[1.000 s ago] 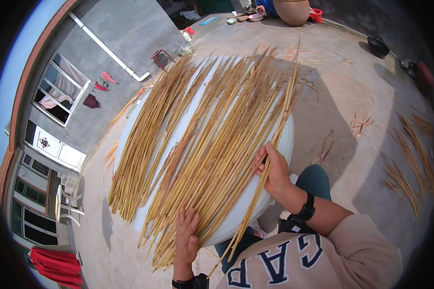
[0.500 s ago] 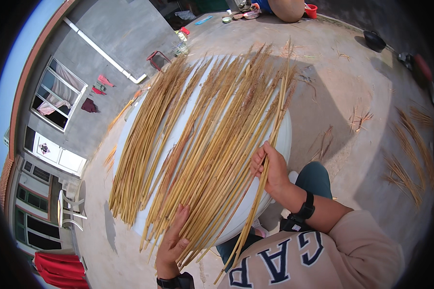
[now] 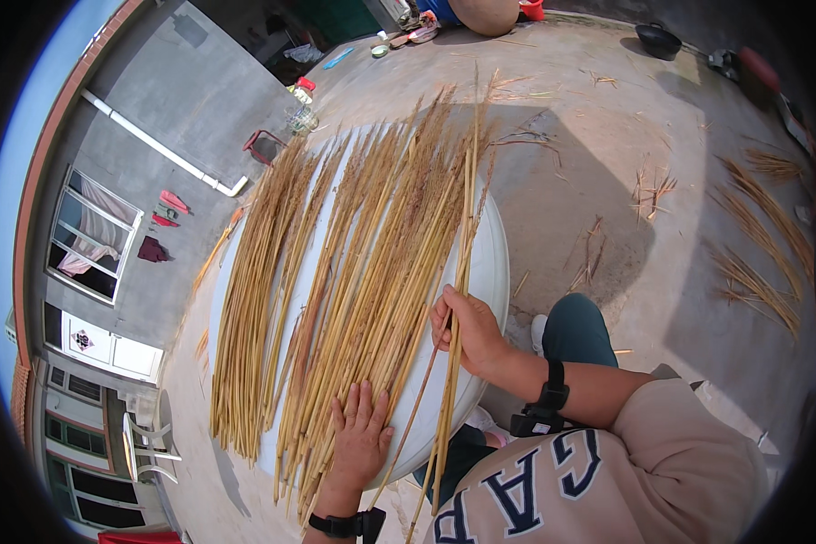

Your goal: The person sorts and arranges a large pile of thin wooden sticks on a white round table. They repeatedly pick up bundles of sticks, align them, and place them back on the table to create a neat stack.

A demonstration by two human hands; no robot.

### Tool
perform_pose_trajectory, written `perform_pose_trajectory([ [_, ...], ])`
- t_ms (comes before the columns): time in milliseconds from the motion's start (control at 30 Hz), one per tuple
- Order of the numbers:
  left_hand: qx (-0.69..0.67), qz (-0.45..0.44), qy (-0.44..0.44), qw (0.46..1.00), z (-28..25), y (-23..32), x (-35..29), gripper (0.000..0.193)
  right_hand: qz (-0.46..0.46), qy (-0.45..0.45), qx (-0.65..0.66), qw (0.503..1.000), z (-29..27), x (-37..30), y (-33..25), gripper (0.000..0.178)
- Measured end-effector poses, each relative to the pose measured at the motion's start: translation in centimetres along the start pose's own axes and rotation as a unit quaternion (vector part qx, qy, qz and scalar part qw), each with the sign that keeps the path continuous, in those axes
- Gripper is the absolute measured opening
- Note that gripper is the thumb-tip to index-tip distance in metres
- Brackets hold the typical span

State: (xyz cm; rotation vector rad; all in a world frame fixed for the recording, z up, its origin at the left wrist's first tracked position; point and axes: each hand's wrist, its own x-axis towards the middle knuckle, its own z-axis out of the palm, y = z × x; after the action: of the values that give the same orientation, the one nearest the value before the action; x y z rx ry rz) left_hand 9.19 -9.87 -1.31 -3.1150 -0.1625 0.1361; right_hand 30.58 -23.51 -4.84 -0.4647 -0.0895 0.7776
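Observation:
Long dry straw-coloured stalks with feathery tops (image 3: 358,313) lie side by side in bunches across a round white table (image 3: 491,272). My left hand (image 3: 361,437) rests on their lower ends near the table's front edge, palm down and fingers stretched out. A few more stalks (image 3: 463,231) are closed in my right hand (image 3: 470,331) at the table's right side. Their feathery tops point away, and their cut ends hang past the edge toward my lap. A thin reddish stalk (image 3: 417,408) slants down from the same hand.
Loose stalks (image 3: 760,240) lie on the concrete floor at the right, with scattered scraps (image 3: 653,190) nearer. A black basin (image 3: 658,42) stands at the back right. At left are a white chair (image 3: 145,444) and a red-framed stool (image 3: 263,145) by the wall.
My left hand has gone from the side of the stalk bunch to lying flat on it. My right hand's stalks now stand farther apart from the bunch. The whole view has shifted.

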Motion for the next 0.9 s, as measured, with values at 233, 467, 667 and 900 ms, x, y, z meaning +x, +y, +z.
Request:
perform_pose_trajectory([
  [233,-0.017,-0.04,0.026,0.999,0.3,-3.0,1.2,0.059,0.005,-0.009,-0.009,1.0,-0.1,-0.1,-0.2,0.034],
  [467,-0.032,-0.1,0.011,0.994,-0.3,-3.0,2.0,0.06,0.007,-0.006,-0.018,1.0,-0.8,0.0,0.0,0.033],
  [667,-0.006,-0.126,0.047,0.991,-1.0,0.3,0.9,0.062,-0.008,-0.014,-0.015,1.0,-0.8,0.2,0.3,0.032],
  [900,-0.082,-0.149,0.086,0.982,1.3,-0.6,-2.5,0.064,-0.026,0.02,-0.02,0.999,-0.3,0.1,0.4,0.03],
])
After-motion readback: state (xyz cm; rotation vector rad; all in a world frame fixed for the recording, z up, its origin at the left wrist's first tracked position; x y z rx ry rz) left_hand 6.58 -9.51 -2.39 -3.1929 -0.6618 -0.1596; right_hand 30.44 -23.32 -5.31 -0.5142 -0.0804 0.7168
